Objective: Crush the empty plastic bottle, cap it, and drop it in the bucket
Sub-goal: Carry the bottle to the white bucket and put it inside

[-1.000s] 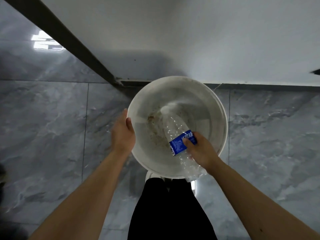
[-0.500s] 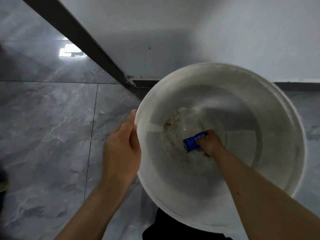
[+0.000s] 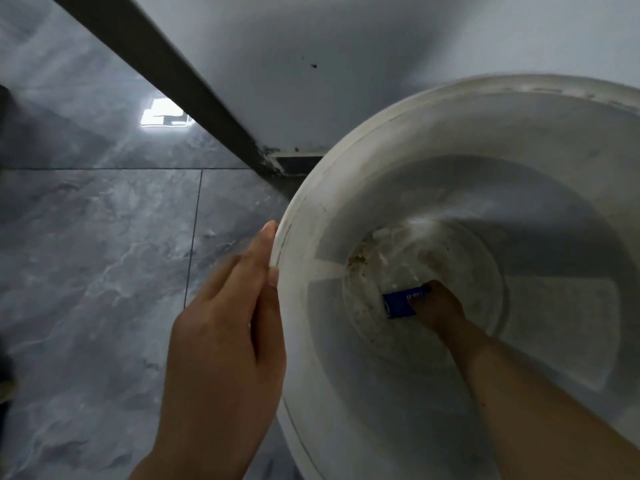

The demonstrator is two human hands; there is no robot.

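The left hand (image 3: 221,344) lies flat and open, fingers extended, against the outer rim of the bucket (image 3: 346,393), holding nothing. Beyond it, the right hand (image 3: 438,311) reaches to the bucket bottom, fingers closed on the bottle (image 3: 398,304) at its blue label.

The left hand (image 3: 221,344) is open and flat, fingers straight and pressed together, back toward the camera; the fingertips (image 3: 268,230) point up and away from the bare forearm below. The right hand (image 3: 438,308) is extended far forward on a straight bare arm, its fingers curled closed around the bottle (image 3: 401,304), knuckles up.
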